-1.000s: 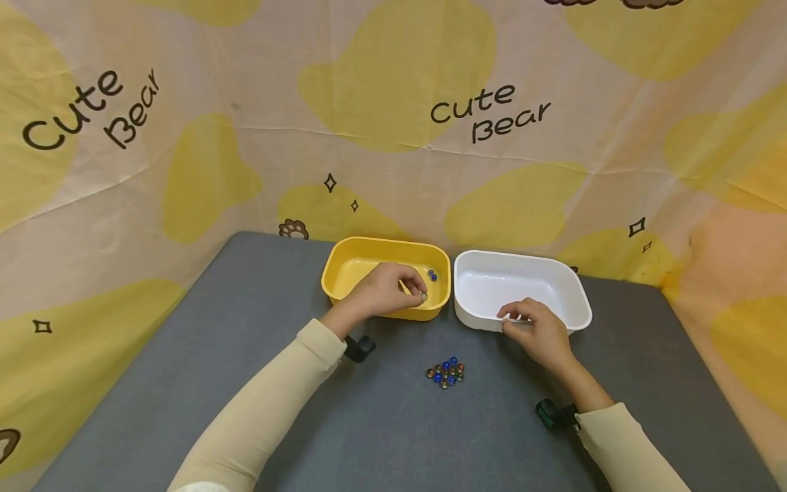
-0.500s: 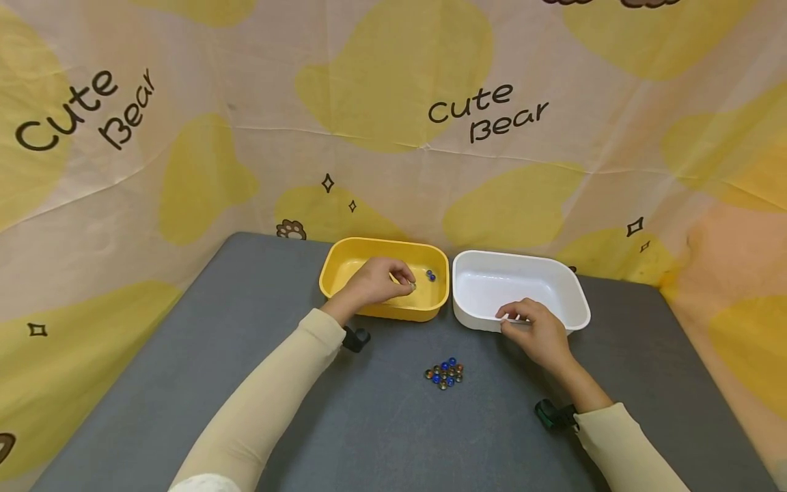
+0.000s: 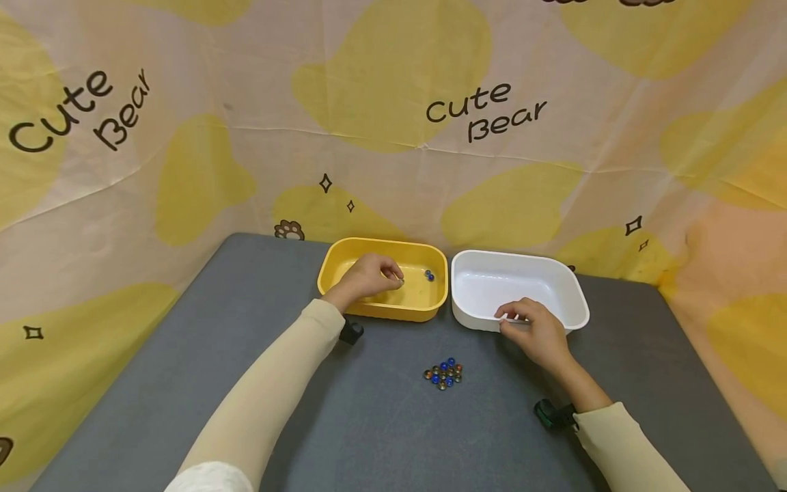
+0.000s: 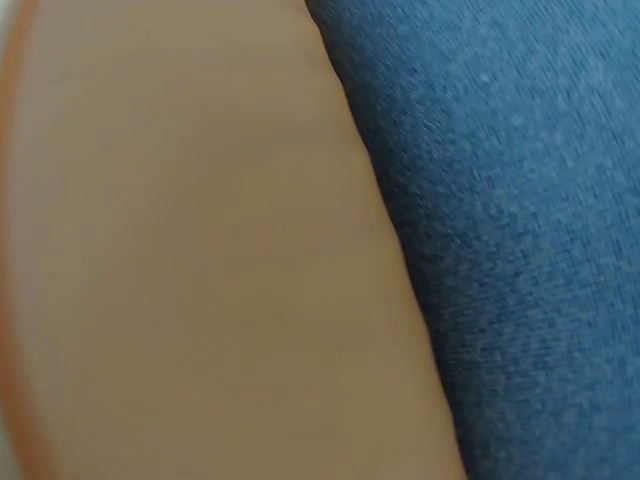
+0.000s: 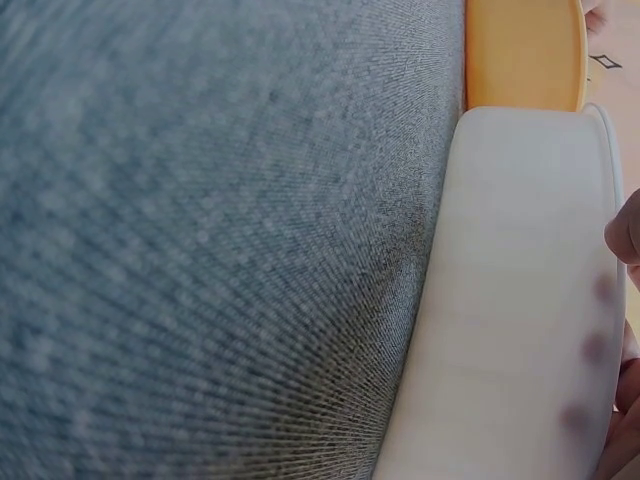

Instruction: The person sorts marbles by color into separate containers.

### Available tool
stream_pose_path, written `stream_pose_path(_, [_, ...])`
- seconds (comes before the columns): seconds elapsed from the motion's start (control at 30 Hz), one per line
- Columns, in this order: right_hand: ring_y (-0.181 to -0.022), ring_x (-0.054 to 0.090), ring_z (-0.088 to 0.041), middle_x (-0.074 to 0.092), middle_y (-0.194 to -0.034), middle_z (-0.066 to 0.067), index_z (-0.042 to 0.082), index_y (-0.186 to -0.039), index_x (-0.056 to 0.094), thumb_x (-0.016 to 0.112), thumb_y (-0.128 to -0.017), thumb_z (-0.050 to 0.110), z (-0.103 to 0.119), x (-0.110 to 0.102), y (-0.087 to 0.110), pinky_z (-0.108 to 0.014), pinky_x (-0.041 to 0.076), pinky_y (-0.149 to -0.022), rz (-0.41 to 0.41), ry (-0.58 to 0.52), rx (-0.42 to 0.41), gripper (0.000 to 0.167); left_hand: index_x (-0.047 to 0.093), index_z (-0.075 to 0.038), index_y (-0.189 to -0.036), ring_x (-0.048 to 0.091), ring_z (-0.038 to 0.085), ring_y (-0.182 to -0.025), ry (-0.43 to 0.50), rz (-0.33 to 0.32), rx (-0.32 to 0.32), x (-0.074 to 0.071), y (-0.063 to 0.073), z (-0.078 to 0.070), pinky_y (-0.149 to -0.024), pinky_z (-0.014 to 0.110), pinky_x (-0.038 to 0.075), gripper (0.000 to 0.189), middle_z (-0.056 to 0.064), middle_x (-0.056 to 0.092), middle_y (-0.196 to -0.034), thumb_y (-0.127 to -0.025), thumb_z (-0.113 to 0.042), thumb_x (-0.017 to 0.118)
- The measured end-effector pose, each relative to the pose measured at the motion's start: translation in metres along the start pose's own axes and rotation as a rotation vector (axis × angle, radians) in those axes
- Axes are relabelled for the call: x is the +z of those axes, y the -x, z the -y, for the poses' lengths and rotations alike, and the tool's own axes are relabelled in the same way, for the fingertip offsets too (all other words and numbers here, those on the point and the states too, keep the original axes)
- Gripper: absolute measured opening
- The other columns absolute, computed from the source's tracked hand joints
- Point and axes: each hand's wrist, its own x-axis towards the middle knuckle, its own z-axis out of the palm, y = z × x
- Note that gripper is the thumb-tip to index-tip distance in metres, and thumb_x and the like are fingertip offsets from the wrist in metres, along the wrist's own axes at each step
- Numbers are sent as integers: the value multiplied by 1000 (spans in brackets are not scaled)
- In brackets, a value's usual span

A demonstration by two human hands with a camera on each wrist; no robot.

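Over the yellow tub, my left hand pinches a small glass marble between thumb and fingertips. Two blue marbles lie on that tub's floor toward its right end. My right hand grips the near rim of the white tub, thumb outside and fingers over the inside. Through its wall, in the right wrist view, dark fingertip spots show. In front of the tubs a tight cluster of blue and brownish marbles lies on the table. The left wrist view holds mostly blurred skin.
Both tubs stand side by side at the back of the grey table. Behind them hangs a printed cloth with yellow patches and lettering. Dark straps sit at the wrists.
My left hand has moved left inside the yellow tub's outline, carrying the marble away from the two blue ones. The right hand keeps its hold on the white tub's rim.
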Motion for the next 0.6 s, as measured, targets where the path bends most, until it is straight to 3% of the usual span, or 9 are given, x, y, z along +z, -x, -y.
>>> stream_pose_path(0.6, [-76,53,-8,60,-76,9,23,-88,72,71,-78,5,-1,0,0,-26,43,-67,-1,-2,-9,21,73,-14,-92,49,14,-68,47,25,-140,6,-13,15,-61,24,40,8,1,63,-80,-85,-18,71])
